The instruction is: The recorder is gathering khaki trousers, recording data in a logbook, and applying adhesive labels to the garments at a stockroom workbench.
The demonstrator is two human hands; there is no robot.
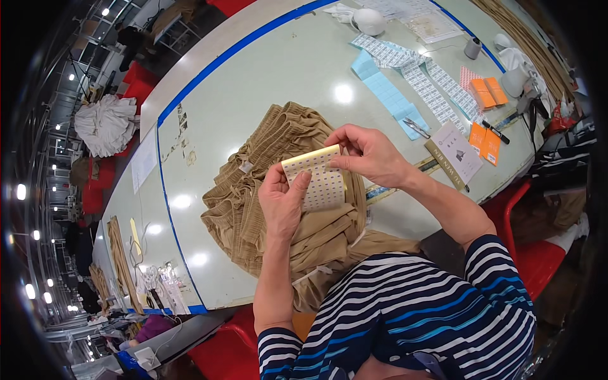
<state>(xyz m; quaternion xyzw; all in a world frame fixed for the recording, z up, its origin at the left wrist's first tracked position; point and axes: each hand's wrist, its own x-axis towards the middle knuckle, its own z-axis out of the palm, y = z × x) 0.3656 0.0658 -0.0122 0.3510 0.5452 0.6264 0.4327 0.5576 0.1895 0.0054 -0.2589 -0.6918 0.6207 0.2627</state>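
Note:
Between my hands is a yellow-backed sticker sheet (324,186) with rows of small purple marks, its top edge folded over. My left hand (283,199) pinches its left side, thumb on the front. The thumb and fingers of my right hand (363,153) are at the upper right corner; whether they hold a single sticker I cannot tell. Beneath the sheet lies a pile of tan garments (266,156) with gathered elastic waistbands, bundled with a pale tie strip. A small white label (245,166) shows on one waistband.
Right of the pile lie thread snips (416,127), a notebook (453,154), orange cards (484,142) and a black marker (495,132). Printed sticker strips (422,85) and a blue strip (387,90) stretch farther back. A thread cone (472,48) stands near the far edge. Blue tape (164,190) borders the table.

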